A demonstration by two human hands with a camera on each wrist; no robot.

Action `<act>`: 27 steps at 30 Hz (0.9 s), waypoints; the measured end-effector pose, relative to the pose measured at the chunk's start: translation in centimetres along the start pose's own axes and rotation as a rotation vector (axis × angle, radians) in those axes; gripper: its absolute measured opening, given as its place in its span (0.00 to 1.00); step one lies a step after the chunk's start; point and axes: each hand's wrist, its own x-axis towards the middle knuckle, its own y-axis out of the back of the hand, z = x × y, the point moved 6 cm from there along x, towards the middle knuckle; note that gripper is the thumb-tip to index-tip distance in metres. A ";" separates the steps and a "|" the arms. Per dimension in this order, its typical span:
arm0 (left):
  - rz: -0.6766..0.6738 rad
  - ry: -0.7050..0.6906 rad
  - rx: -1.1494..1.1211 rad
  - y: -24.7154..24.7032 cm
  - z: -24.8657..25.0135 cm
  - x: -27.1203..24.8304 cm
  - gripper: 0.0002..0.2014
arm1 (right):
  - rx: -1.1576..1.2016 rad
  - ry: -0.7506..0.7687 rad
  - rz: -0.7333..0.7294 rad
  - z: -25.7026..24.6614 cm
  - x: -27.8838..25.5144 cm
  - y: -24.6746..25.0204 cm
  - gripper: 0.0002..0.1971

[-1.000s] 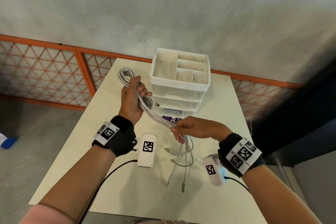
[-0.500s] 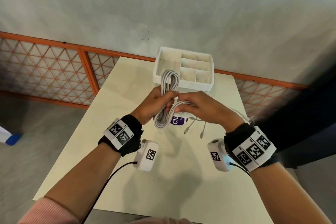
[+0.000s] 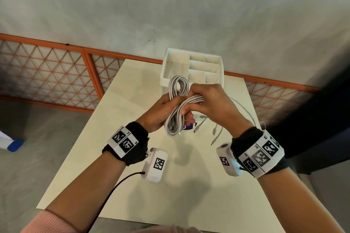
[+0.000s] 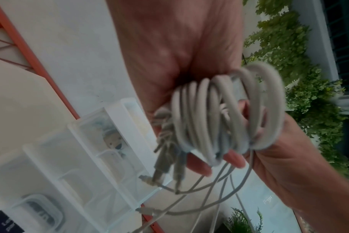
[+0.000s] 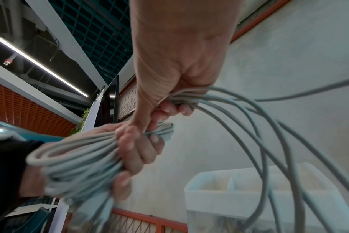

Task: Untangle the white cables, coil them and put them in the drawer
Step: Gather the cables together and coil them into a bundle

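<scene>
Over a cream table (image 3: 132, 157), before a white drawer organizer (image 3: 192, 66), a person's left hand (image 3: 161, 111) and right hand (image 3: 214, 104) both grip a coiled bundle of white cables (image 3: 177, 111) held in the air; loose plug ends (image 3: 214, 132) dangle below the right hand.

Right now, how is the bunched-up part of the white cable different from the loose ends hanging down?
The coiled bundle is many loops packed tight; the loose ends are single strands spread apart. The left hand and right hand both grip the bundle, but the ends hang free below them, above the table. The ends show plugs; the bundle shows only cord. Both are white.
</scene>
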 end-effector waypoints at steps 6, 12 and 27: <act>-0.055 0.046 -0.010 -0.1 -1.0 -0.4 0.23 | -0.103 -0.040 0.045 -0.5 -0.2 0.6 0.36; -0.088 0.079 0.075 0.4 -0.8 -0.4 0.19 | -0.036 -0.117 -0.037 0.3 -0.5 -0.1 0.36; -0.072 0.145 0.148 1.6 -2.5 -0.9 0.09 | 0.032 -0.250 -0.255 4.0 -0.9 0.1 0.23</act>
